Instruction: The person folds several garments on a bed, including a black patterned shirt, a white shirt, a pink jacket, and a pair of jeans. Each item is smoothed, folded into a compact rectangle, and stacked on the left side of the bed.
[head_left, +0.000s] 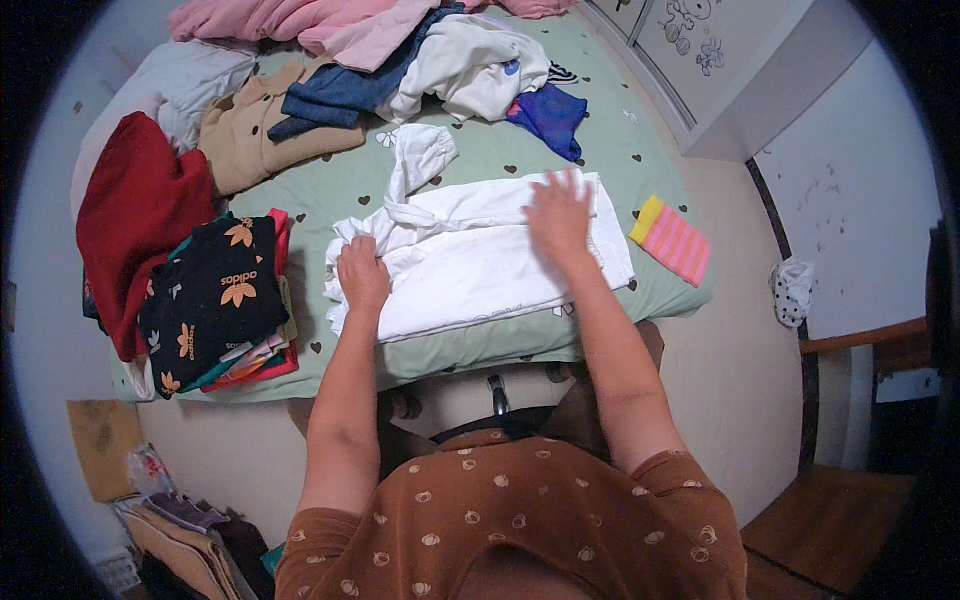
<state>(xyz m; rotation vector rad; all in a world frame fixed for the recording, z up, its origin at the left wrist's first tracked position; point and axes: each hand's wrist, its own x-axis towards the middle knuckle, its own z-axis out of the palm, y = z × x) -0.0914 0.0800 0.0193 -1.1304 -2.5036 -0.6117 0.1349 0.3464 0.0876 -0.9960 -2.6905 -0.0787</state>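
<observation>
A white long-sleeved garment (480, 262) lies partly folded near the bed's front edge, one sleeve (424, 154) bent out at its far side. My left hand (363, 274) rests on the gathered left end, its fingers curled down; whether it grips the cloth cannot be told. On the far right part of the garment lies my right hand (559, 217), slightly blurred, palm down with fingers spread. To the right is a small pink striped piece of fabric with a yellow band (673, 241). A black patterned Adidas garment (217, 300) tops a folded stack at the left.
Behind the white garment lie a beige knit garment (277, 127), blue jeans (330, 94), a crumpled white garment (472, 67), a blue-purple cloth (551, 120) and pink bedding (277, 22). A red garment (142, 225) is at the left. A wooden chair or stool (832, 525) stands lower right.
</observation>
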